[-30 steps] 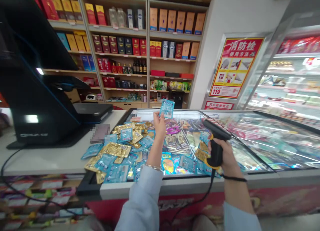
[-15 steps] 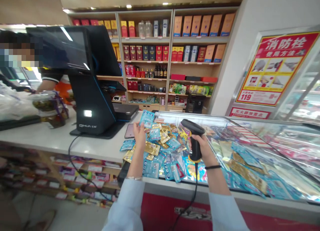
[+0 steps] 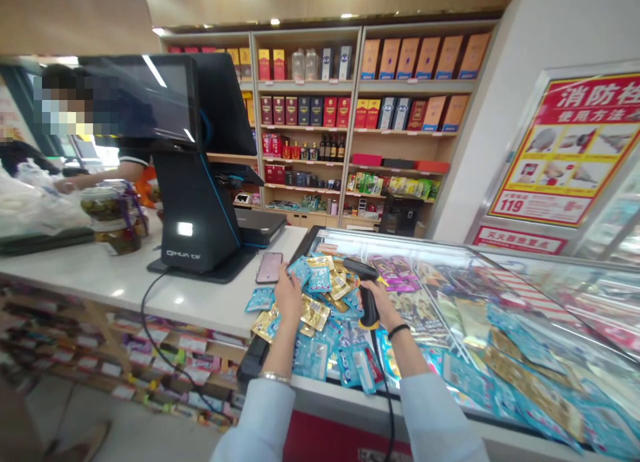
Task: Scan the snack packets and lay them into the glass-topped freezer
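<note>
My left hand (image 3: 289, 297) is over the left side of a heap, its fingers closed on a small blue packet (image 3: 301, 269). My right hand (image 3: 382, 305) grips a black barcode scanner (image 3: 369, 301) by its handle, the head pointing left over the heap. From the handle's base a cable (image 3: 387, 389) runs down past the counter edge. Gold packets (image 3: 315, 313) and more blue packets (image 3: 310, 359) lie loosely piled beneath both hands. A phone (image 3: 269, 267) rests flat just left of my left hand.
A black point-of-sale terminal (image 3: 195, 209) stands on the white counter (image 3: 200, 299). Jars (image 3: 111, 215) sit left of it, near a person's arm (image 3: 105, 177). Rightward, a glass-topped case (image 3: 480, 265) carries long blue and gold packet strips (image 3: 535, 379). Boxed goods fill shelves (image 3: 305, 125) behind.
My left hand has lowered the blue packet toward the heap. The scanner in my right hand has come down and left, closer to the packets. The view has shifted slightly.
</note>
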The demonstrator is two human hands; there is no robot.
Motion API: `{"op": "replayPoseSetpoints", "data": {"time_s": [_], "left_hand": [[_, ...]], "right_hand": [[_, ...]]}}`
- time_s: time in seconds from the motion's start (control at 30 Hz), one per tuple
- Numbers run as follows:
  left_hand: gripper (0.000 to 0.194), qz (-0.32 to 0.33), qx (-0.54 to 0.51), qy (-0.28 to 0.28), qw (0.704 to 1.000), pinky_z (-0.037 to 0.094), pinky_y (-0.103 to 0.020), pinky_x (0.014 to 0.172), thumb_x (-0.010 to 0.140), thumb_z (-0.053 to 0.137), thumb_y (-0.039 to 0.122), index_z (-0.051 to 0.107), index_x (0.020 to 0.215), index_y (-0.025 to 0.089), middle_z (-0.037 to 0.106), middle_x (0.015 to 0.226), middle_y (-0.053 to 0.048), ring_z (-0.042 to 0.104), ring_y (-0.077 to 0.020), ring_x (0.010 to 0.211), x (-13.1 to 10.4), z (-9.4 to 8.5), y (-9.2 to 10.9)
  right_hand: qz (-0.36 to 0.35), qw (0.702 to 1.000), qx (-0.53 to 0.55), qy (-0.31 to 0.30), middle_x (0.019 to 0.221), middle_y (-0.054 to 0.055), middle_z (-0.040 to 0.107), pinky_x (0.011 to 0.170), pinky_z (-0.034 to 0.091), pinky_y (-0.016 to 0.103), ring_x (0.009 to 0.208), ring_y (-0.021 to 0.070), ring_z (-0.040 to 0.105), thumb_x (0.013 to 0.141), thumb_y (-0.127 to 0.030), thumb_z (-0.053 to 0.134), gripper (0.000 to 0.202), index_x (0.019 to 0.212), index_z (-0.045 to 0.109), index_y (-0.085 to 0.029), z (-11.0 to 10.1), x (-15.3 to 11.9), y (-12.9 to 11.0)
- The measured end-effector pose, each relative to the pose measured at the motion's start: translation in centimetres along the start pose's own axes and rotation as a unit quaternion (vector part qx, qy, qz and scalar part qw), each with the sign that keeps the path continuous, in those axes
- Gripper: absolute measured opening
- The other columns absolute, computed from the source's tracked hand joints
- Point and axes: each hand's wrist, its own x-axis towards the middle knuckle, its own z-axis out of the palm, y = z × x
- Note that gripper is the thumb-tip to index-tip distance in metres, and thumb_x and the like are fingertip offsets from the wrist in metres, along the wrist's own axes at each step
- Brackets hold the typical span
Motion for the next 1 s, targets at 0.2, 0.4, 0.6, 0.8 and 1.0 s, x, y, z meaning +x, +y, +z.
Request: {"op": "replayPoseSetpoints", "data": {"time_s": [0.2, 0.4, 0.6, 0.8, 1.0], "left_hand": [[0.019, 0.052, 0.224, -0.019, 0.973, 0.035, -0.051, 0.104, 0.081, 0.052, 0.021, 0.065, 0.094, 0.016, 0.060, 0.125, -0.016, 0.045, -0.0352, 0.127, -0.7, -0.2, 0.3], [0.022, 0.068, 0.261, -0.022, 0.963, 0.033, -0.050, 0.106, 0.083, 0.050, 0.022, 0.066, 0.096, 0.014, 0.058, 0.128, -0.017, 0.044, -0.0333, 0.127, -1.3, 0.6, 0.2], [0.021, 0.084, 0.230, -0.016, 0.969, 0.038, -0.049, 0.102, 0.083, 0.047, 0.022, 0.065, 0.091, 0.015, 0.060, 0.123, -0.017, 0.050, -0.0314, 0.120, -1.3, 1.0, 0.2], [0.024, 0.112, 0.189, -0.027, 0.975, 0.041, -0.044, 0.101, 0.085, 0.043, 0.025, 0.063, 0.092, 0.014, 0.059, 0.123, -0.020, 0.053, -0.0306, 0.118, -0.8, 0.6, 0.3], [0.020, 0.169, 0.048, -0.014, 0.984, 0.038, -0.047, 0.105, 0.085, 0.046, 0.029, 0.060, 0.095, 0.019, 0.059, 0.122, -0.015, 0.052, -0.0297, 0.120, -1.1, 1.5, 6.2]], "right_hand": [[0.018, 1.000, 0.014, -0.012, 0.044, -0.002, 0.056, 0.036, 0.038, 0.024, 0.033, 0.0122, 0.048, 0.067, -0.042, 0.062, 0.024, 0.072, 0.053, -0.020, -0.6, 0.3, 0.8], [0.022, 0.999, 0.028, -0.013, 0.045, -0.002, 0.056, 0.038, 0.040, 0.024, 0.035, 0.0123, 0.048, 0.068, -0.041, 0.063, 0.023, 0.072, 0.055, -0.020, -1.4, 0.7, 1.3], [0.037, 0.996, 0.077, -0.020, 0.045, -0.002, 0.056, 0.038, 0.039, 0.023, 0.036, 0.0114, 0.047, 0.066, -0.042, 0.062, 0.024, 0.070, 0.056, -0.019, -1.4, 0.6, 1.0], [0.025, 0.990, 0.124, -0.067, 0.046, -0.001, 0.052, 0.038, 0.037, 0.023, 0.039, 0.0116, 0.045, 0.065, -0.048, 0.059, 0.028, 0.064, 0.052, -0.021, -1.1, -0.3, -1.2], [-0.018, 0.994, 0.098, -0.052, 0.045, -0.002, 0.051, 0.038, 0.036, 0.023, 0.039, 0.0114, 0.044, 0.069, -0.047, 0.062, 0.029, 0.064, 0.051, -0.021, -7.1, -3.4, -5.6]]}}
